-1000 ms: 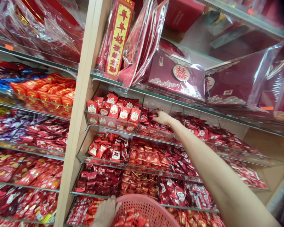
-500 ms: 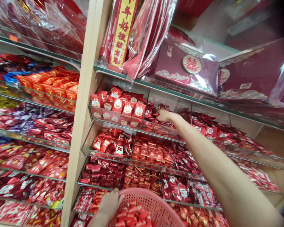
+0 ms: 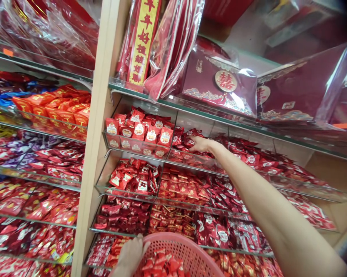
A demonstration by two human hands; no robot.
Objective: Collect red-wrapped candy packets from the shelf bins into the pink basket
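Observation:
At the bottom, my left hand [image 3: 130, 254] is closed over the rim of a pink perforated plastic basket [image 3: 187, 250]. Loose small red wrapped packets [image 3: 163, 264] lie inside it. My right hand [image 3: 200, 145] reaches up into a clear shelf compartment, its thumb and fingers around a dark red wrapped packet [image 3: 190, 142] among others of its kind. Its fingertips are partly hidden among the wrappers. Just left of that hand, behind a divider, stand bright red packets [image 3: 139, 130] with white labels.
A glass shelf [image 3: 208, 112] above my right hand bears maroon boxes [image 3: 219, 82] in clear wrap. Lower tiers have clear front lips and hold several kinds of red packets [image 3: 185, 186]. A pale wooden upright [image 3: 90, 154] separates these shelves from the left-hand ones, which hold orange-red packets [image 3: 52, 104].
The view has shifted slightly, so the shelves appear a little farther left and lower. My right hand stays among the dark red packets, its thumb and fingers slightly farther apart. My left hand keeps the basket.

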